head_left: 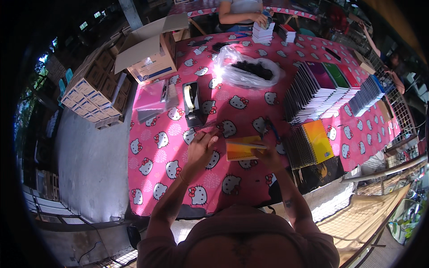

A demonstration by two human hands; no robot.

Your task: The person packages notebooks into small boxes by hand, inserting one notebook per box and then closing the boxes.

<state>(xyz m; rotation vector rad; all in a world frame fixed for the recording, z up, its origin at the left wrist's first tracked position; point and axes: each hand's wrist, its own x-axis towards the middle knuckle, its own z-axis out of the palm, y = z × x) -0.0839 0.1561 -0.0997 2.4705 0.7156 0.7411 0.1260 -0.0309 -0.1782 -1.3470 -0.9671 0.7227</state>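
My right hand (269, 157) grips the right end of a small yellow-orange notebook (239, 152). A pale page edge lifts along its top, and fine binding holes or coils show along its lower edge. To the left, my left hand (202, 145) has its fingers drawn together at a thin dark spiral coil (199, 128), which runs just beyond the fingertips. Exactly how the fingers meet the coil is hard to make out. Behind the coil stands a black tape dispenser (193, 105) with a pale roll. A dark pen-like tool (272, 128) lies beyond my right hand.
Spiral notebooks (313, 89) stand stacked at right, with yellow ones (317, 140) nearer. A clear plastic bag (250, 71) holds black coils. Plastic sleeves (156, 98) and an open carton (149, 58) are at left. Across the pink tablecloth (174, 169), a co-worker's hand (259, 18) touches a notepad stack.
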